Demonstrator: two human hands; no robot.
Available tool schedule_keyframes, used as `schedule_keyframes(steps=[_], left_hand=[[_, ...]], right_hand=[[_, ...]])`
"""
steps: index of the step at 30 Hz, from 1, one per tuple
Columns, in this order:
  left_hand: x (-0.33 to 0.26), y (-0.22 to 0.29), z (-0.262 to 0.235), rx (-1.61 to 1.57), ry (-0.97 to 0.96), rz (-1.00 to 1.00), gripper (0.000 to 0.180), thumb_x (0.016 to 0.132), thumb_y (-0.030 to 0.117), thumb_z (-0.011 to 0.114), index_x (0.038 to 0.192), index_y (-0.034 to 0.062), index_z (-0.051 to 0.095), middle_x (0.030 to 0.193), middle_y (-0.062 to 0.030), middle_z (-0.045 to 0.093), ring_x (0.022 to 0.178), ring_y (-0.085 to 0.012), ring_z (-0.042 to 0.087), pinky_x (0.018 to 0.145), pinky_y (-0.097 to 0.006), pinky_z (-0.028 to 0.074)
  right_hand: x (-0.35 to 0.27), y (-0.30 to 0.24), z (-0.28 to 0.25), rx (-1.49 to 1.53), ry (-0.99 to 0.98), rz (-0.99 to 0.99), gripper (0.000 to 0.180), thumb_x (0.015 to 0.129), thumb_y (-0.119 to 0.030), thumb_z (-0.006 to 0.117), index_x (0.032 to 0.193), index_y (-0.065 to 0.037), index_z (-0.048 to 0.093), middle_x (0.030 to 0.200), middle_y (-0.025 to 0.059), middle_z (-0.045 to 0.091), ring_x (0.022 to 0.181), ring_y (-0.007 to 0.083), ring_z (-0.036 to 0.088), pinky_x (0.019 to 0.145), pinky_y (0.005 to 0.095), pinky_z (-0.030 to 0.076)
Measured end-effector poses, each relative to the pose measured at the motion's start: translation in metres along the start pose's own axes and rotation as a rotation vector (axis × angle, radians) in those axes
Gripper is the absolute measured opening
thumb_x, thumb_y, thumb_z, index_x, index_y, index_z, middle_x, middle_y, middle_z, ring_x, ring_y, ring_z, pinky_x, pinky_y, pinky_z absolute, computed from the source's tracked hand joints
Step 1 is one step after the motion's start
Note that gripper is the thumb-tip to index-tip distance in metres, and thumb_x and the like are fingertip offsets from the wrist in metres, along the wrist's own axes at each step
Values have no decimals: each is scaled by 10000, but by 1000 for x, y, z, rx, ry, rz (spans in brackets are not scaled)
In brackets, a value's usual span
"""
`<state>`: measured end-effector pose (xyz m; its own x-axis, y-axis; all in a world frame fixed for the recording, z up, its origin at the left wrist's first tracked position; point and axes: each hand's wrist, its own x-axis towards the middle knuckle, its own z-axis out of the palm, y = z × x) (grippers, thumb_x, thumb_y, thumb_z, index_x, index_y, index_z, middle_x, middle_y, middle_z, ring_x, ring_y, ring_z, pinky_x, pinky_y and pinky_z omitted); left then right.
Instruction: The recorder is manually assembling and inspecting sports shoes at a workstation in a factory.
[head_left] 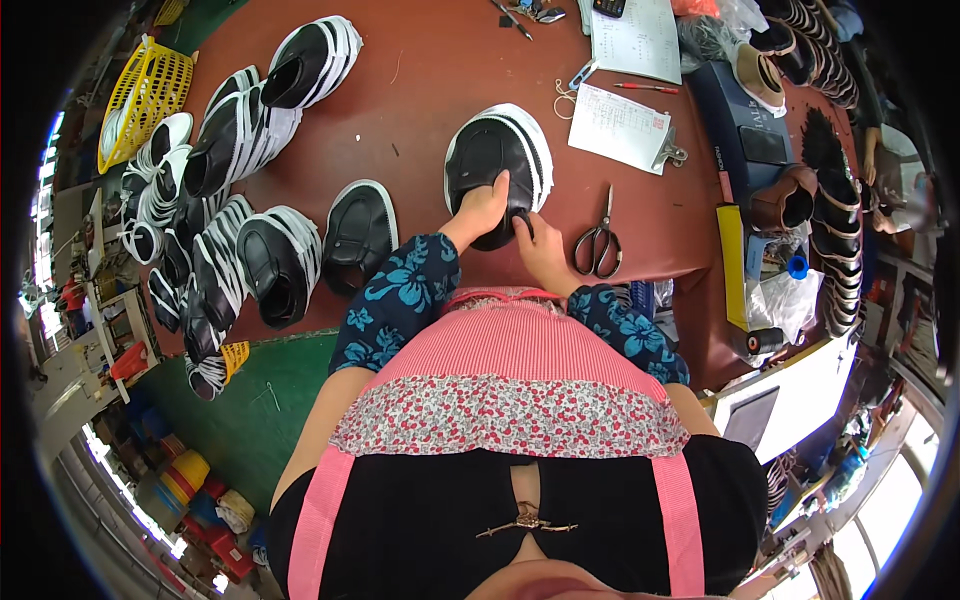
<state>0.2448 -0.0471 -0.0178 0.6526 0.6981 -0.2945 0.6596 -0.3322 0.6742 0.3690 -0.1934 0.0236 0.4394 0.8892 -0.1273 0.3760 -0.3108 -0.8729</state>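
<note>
In front of me on the table lies a nested stack of black shoe uppers [490, 145] with white edges fanning out along the right side. My left hand [484, 208] grips the top upper, its thumb on the black surface and its other fingers partly hidden by the opening. At the right rear edge of the same upper, my right hand [542, 247] is closed with its thumb against the rim. Just right of that hand lies a pair of black-handled scissors [598, 248]. To the left sits a flatter black upper [362, 240] with a white border.
More stacked uppers [275, 262] crowd the left of the red-brown table [400, 90], near a yellow basket [185, 75]. A clipboard with paper [615, 130], a red pen [645, 87] and written sheets [650, 40] lie at the far right. Beyond stands a dark blue box [735, 110].
</note>
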Motion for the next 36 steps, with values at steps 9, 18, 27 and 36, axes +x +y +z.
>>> schedule_keyframes(steps=[9, 18, 27, 36], left_hand=[[2, 30, -11, -38, -24, -155, 931, 1188, 556, 128, 968, -95, 757, 969, -364, 760, 1023, -559, 721, 1021, -587, 519], [1, 18, -8, -44, -9, -165, 976, 1182, 541, 131, 945, -141, 788, 1022, -402, 745, 1121, -562, 707, 1114, -564, 484], [-13, 14, -3, 216, 130, 153, 492, 1180, 337, 395, 1275, -69, 656, 837, -286, 770, 732, -491, 757, 678, -600, 594], [-34, 60, 41, 210, 390, 302, 367, 1100, 326, 555, 1073, 75, 820, 1002, -191, 811, 883, -393, 782, 803, -530, 602]], right_hand=[[2, 12, -14, -122, -42, -29, 364, 1081, -315, 689, 947, 23, 671, 858, 305, 687, 813, 524, 694, 689, 560, 524], [-4, 23, -14, -220, -66, -47, 358, 1073, -348, 699, 936, -20, 651, 855, 294, 714, 828, 535, 700, 707, 615, 533], [4, 5, -16, -157, -203, -146, 320, 1082, -278, 703, 1027, 37, 687, 939, 326, 693, 908, 548, 691, 735, 543, 545], [63, -68, -61, -110, -232, -42, 374, 1078, -361, 706, 1028, 9, 734, 846, 179, 684, 786, 317, 651, 722, 452, 524]])
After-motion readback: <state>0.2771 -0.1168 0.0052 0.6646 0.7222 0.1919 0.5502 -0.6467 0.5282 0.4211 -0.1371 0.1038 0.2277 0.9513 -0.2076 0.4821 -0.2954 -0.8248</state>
